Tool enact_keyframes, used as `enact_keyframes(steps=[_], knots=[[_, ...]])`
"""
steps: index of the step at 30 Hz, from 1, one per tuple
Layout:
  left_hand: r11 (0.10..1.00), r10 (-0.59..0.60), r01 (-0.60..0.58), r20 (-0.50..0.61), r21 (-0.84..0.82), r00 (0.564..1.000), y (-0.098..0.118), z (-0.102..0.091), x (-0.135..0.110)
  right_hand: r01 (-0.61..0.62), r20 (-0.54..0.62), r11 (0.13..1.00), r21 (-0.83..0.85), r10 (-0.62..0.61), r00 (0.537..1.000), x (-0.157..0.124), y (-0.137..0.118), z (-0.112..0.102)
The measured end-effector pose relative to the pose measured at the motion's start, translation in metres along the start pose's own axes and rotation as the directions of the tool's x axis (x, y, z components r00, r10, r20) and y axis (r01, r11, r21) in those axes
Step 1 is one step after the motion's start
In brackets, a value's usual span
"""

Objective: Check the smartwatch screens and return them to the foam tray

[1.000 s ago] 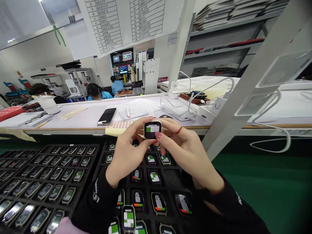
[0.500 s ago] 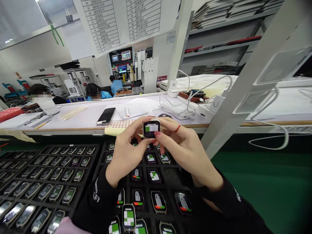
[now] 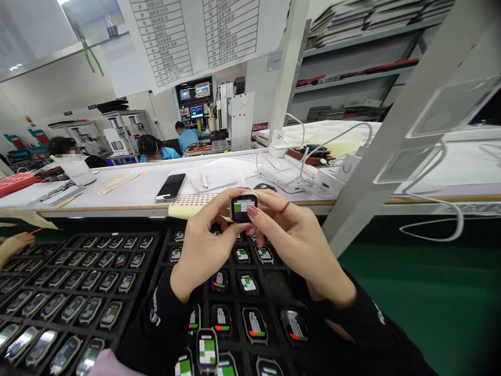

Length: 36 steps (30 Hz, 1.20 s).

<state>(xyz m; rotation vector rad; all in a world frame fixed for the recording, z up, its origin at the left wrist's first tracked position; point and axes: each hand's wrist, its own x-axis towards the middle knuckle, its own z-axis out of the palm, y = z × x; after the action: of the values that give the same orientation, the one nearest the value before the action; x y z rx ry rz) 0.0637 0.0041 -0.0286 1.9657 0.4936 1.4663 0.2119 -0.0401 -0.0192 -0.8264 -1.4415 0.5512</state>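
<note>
1. Nearest the camera, two black compartment trays lie side by side: the right tray (image 3: 274, 284) under the hands holds watch bodies with lit screens showing green, white and red blocks, about a dozen of them in view, the rest hidden by the arms
2. The left tray (image 3: 70, 292) carries many more watch bodies in rows, too many and too small at the far edge to count surely
3. The left hand (image 3: 201, 250) is curled, thumb and forefinger pinching the left side of a single watch body (image 3: 243, 206) held up above the right tray
4. The right hand (image 3: 301, 245) is half closed on the same watch body from the right, its thumb laid over the lower right corner of the screen; one red band sits on a finger
5. The held screen faces the camera with a green and white grid
6. At the far left edge another person's hand (image 3: 15, 243) rests by the left tray
7. Beyond, on the white bench (image 3: 129, 190), lie one dark phone (image 3: 171, 187), one sheet of red dot stickers (image 3: 195, 201) and white cables (image 3: 313, 156)
8. Farther back, three people sit at benches
</note>
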Motion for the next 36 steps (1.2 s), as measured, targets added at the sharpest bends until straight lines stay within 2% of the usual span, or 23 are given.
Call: enact_keyframes(steps=[11, 16, 20, 25, 36], knots=[[0.995, 0.055, -0.053, -0.025, 0.081, 0.998, 0.001, 0.003, -0.001, -0.037, -0.113, 0.996, -0.080, 0.028, 0.993, -0.002, 0.002, 0.010], [0.999, 0.034, -0.034, -0.006, 0.023, 0.999, -0.003, 0.000, 0.001, -0.010, -0.075, 1.000, -0.006, 0.010, 0.997, 0.000, 0.004, 0.005], [1.000, -0.002, 0.002, -0.016, -0.015, 1.000, -0.007, -0.005, 0.005, -0.094, -0.032, 0.994, 0.051, 0.095, 0.995, 0.003, 0.009, -0.002], [0.997, -0.063, 0.060, -0.043, -0.052, 0.997, -0.014, -0.010, 0.009, -0.089, 0.022, 0.996, -0.004, 0.089, 0.996, 0.004, 0.012, 0.000], [0.998, -0.052, 0.050, -0.034, -0.042, 0.998, -0.019, -0.011, 0.010, -0.041, 0.017, 0.992, -0.117, 0.044, 0.999, 0.002, 0.017, 0.004]])
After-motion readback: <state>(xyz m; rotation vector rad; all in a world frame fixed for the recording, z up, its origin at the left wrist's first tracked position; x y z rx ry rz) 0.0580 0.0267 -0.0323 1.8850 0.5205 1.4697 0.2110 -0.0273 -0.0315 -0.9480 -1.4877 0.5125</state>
